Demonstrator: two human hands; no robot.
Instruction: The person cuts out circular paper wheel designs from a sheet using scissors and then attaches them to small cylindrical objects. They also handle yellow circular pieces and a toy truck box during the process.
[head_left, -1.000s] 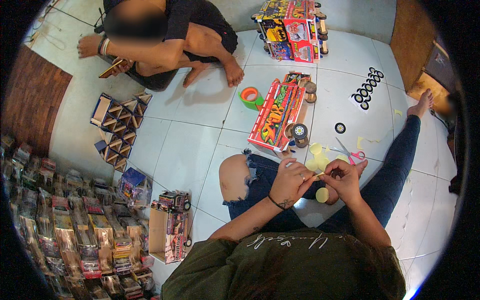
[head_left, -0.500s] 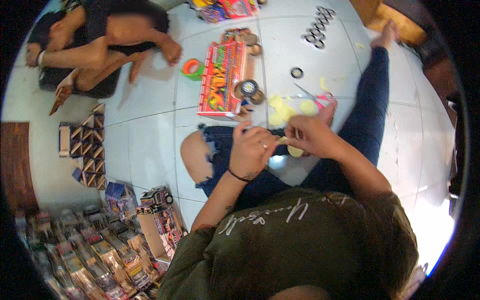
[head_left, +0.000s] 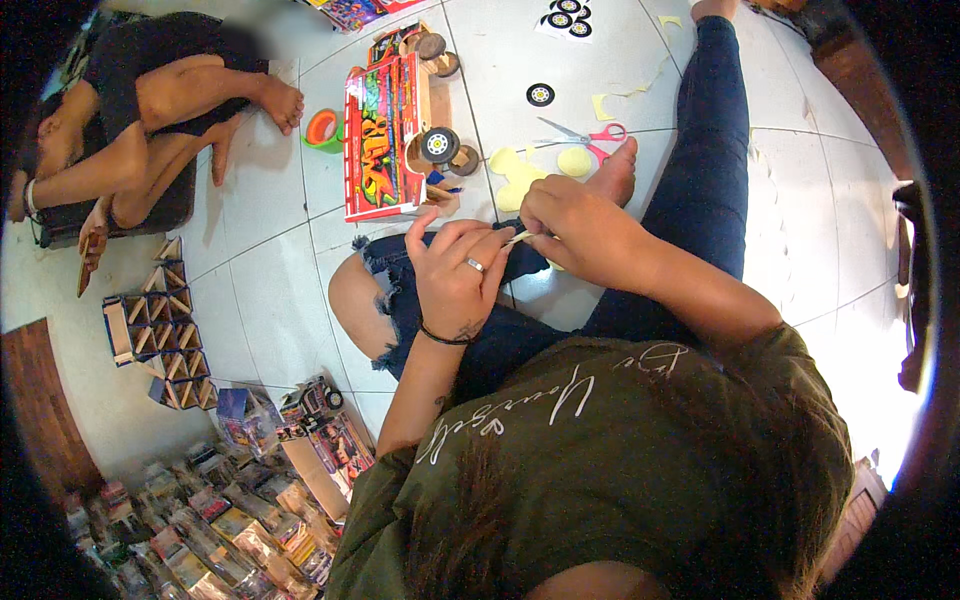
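My left hand (head_left: pixel 455 270), wearing a ring, and my right hand (head_left: pixel 590 228) meet above my lap. Their fingertips pinch a small pale yellow paper piece (head_left: pixel 517 238) seen almost edge-on; fingers hide most of it. Another bit of pale yellow shows under the right hand. Just beyond lie pale yellow paper scraps (head_left: pixel 515 178) and a round yellow disc (head_left: pixel 574 162). Pink-handled scissors (head_left: pixel 606 137) rest open by my bare foot. Ahead of my left hand, a red wooden toy truck (head_left: pixel 385 140) lies on its side, a printed wheel face on one of its wooden wheels.
A single printed wheel disc (head_left: pixel 540 95) and a sheet of wheel prints (head_left: pixel 566 18) lie farther off. Tape (head_left: pixel 322 130) sits left of the truck. Another person's foot (head_left: pixel 280 103) is at upper left. Wooden frames (head_left: pixel 160 325) and many wrapped toys (head_left: pixel 210 520) stand at left.
The view has shifted, so the floor things appear farther left and higher. Both hands still pinch the yellow piece, and the round yellow part below the right hand shows less.
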